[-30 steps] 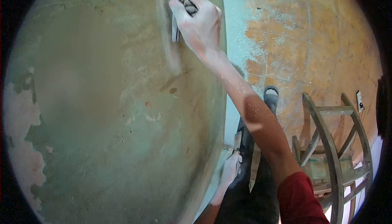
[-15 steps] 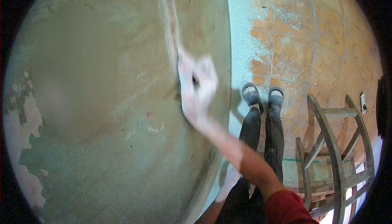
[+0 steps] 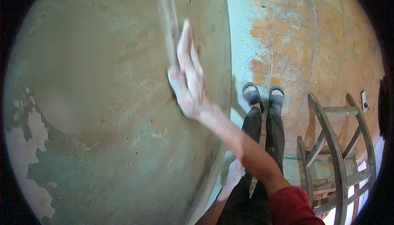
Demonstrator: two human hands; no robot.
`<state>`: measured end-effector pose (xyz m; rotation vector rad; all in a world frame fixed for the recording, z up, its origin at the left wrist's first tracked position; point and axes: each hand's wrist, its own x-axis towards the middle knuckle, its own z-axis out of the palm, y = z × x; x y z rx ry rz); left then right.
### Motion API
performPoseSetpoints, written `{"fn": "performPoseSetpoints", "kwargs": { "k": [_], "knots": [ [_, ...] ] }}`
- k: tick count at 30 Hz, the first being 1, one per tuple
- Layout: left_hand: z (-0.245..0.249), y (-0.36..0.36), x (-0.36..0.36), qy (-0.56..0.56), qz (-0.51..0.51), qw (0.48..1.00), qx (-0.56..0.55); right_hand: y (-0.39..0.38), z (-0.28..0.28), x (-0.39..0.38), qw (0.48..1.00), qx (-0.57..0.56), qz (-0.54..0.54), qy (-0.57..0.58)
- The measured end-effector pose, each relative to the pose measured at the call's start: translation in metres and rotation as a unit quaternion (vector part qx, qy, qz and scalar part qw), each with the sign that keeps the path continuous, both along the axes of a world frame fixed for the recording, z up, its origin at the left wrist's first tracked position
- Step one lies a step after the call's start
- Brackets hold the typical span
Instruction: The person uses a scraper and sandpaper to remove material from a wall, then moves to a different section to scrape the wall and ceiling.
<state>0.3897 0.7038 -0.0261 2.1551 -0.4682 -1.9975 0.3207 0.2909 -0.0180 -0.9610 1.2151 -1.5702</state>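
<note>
My right hand [image 3: 188, 71], pale with dust and blurred, is against the greenish plastered wall [image 3: 135, 77]. Its fingers stretch upward and the thumb side lies lower left; no held object can be made out. Beside the fingertips runs a pale vertical groove [image 3: 168, 15] with a reddish-brown middle. Low down, my left hand [image 3: 234, 172], also whitened, is next to my left thigh; its fingers are too unclear to read.
My feet in grey sandals [image 3: 251, 95] stand on orange floor tiles [image 3: 291, 52] spotted with white dust. A wooden frame with rungs [image 3: 340, 155] is at the lower right. Behind it a white power strip [image 3: 363, 101] lies on the floor.
My right hand has turned and its fingers, curled before, now stretch up the wall. The thumb side has shifted slightly left. My left hand has moved slightly up.
</note>
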Motion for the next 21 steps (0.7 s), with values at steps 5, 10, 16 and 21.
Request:
{"fn": "performPoseSetpoints", "kwargs": {
  "k": [5,10,16,21],
  "knots": [
    [0.017,-0.067,-0.018,-0.003,-0.005,0.995,0.099,-0.06,-0.008,-0.023,0.998,-0.048,0.008,0.027],
    [0.036,-0.092,-0.022,-0.039,-0.08,0.989,0.121,0.027,0.016,-0.005,0.997,0.007,0.082,0.004],
    [0.03,-0.08,-0.007,-0.048,-0.119,0.989,0.075,-0.064,0.007,-0.031,0.999,-0.042,0.026,0.007],
    [0.028,-0.076,-0.007,-0.053,-0.135,0.989,0.023,0.069,0.025,0.008,0.991,0.031,0.122,0.043]
  ]
}}
